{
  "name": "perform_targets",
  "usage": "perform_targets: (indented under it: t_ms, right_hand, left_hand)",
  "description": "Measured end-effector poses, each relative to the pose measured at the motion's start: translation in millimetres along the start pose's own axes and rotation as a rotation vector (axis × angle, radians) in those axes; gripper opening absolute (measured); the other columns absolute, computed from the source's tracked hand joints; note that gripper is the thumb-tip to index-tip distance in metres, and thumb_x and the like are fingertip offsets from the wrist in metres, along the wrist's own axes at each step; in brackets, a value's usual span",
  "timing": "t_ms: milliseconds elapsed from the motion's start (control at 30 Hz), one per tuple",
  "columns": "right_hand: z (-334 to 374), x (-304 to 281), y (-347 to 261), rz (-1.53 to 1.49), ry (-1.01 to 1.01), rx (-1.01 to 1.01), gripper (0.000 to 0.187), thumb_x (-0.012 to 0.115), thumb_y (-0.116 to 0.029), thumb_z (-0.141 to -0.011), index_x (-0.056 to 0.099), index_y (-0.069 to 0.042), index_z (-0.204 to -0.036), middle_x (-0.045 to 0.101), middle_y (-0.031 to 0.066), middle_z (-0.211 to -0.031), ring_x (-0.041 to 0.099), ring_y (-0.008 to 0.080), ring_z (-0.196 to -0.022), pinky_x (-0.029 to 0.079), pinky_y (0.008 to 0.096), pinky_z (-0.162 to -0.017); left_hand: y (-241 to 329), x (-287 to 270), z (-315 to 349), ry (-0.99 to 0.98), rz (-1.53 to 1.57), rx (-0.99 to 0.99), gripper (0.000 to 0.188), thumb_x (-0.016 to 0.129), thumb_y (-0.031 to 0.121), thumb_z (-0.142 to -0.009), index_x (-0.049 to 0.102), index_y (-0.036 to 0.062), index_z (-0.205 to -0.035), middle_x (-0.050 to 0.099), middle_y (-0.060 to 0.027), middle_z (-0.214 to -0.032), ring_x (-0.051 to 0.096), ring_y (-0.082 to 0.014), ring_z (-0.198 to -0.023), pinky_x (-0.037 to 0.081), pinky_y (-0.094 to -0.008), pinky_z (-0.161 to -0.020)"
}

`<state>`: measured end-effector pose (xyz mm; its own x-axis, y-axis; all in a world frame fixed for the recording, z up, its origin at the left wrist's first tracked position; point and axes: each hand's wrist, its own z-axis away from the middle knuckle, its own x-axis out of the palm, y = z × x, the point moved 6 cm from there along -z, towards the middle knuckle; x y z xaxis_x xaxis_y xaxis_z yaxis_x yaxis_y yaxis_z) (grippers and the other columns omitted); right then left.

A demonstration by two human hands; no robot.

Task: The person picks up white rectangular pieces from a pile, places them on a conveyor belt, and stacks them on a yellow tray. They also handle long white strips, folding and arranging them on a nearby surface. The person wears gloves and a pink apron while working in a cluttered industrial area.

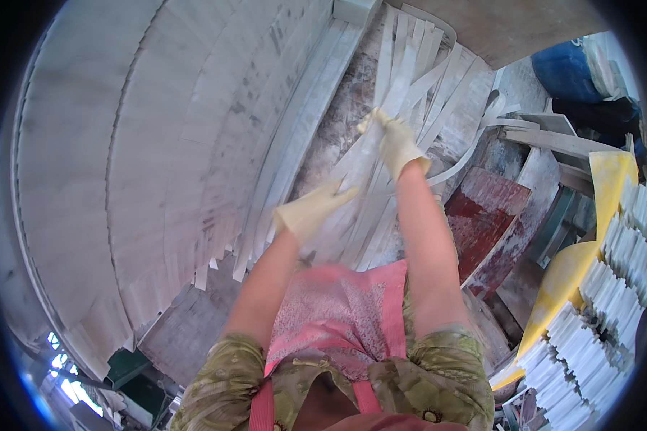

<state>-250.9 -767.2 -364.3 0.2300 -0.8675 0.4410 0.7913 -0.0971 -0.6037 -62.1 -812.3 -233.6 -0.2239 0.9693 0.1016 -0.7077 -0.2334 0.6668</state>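
Observation:
Both of my hands wear cream rubber gloves. My right hand point(397, 144) is closed around a long, flat white strip point(367, 154) that slants across the work surface point(336, 128). Lower and to the left, my left hand point(315, 210) has its fingers stretched out and thumb apart, beside the near part of the strips; whether it touches one I cannot tell. Several more loose white strips point(449, 108) fan out beyond my right hand, some crossing each other. One curved strip point(467, 159) bends round to the right of my right wrist.
Long white slats point(201, 136) are stacked high along the left. At the right stand a dusty red board point(485, 208), yellow sheeting point(557, 287) and piled white strips point(589, 337). A blue drum point(566, 72) is at the far right. A pink apron point(338, 302) covers my front.

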Motion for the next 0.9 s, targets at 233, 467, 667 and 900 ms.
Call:
perform_targets:
  t_ms: [233, 467, 667, 900]
  right_hand:
    - [-28.1, 7.3, 124.5, 0.069, 0.072, -0.056, 0.018, 0.069, -0.008, -0.095, 0.065, -0.002, -0.112, 0.070, 0.0093, -0.095, 0.068, 0.0243, -0.078, 0.059, 0.0416, -0.071]
    - [-21.3, 14.0, 124.9, -0.097, -0.024, 0.001, 0.021, 0.066, -0.015, -0.098, 0.061, 0.001, -0.110, 0.068, 0.0107, -0.093, 0.068, 0.0239, -0.077, 0.059, 0.0384, -0.070]
    - [10.4, 35.0, -97.8, -0.137, -0.096, -0.306, 0.027, 0.064, -0.021, -0.101, 0.062, 0.003, -0.110, 0.069, 0.0124, -0.090, 0.069, 0.0238, -0.078, 0.060, 0.0337, -0.073]
    - [64.7, 18.0, -159.2, -0.078, 0.045, -0.211, 0.029, 0.063, -0.025, -0.102, 0.062, 0.002, -0.111, 0.068, 0.0085, -0.091, 0.065, 0.0177, -0.072, 0.056, 0.0271, -0.063]
  left_hand:
    - [-140.7, -57.9, -11.7, 0.274, 0.003, -0.222, 0.061, 0.059, 0.047, -0.101, 0.057, -0.0027, -0.137, 0.066, -0.0104, -0.125, 0.058, -0.0152, -0.113, 0.043, -0.0330, -0.101]
    - [-167.5, -65.9, -24.9, 0.249, 0.029, -0.188, 0.039, 0.063, 0.037, -0.102, 0.067, 0.0000, -0.113, 0.066, -0.0028, -0.097, 0.056, -0.0111, -0.088, 0.047, -0.0312, -0.083]
    - [26.7, -24.9, -13.6, 0.295, -0.433, 0.335, 0.040, 0.064, 0.042, -0.098, 0.066, 0.0017, -0.102, 0.068, -0.0195, -0.096, 0.064, -0.0399, -0.089, 0.049, -0.0458, -0.077]
    - [110.4, 19.6, 26.8, 0.246, -0.507, 0.438, 0.039, 0.060, 0.045, -0.098, 0.065, 0.0068, -0.094, 0.066, -0.0191, -0.087, 0.064, -0.0431, -0.083, 0.050, -0.0515, -0.072]
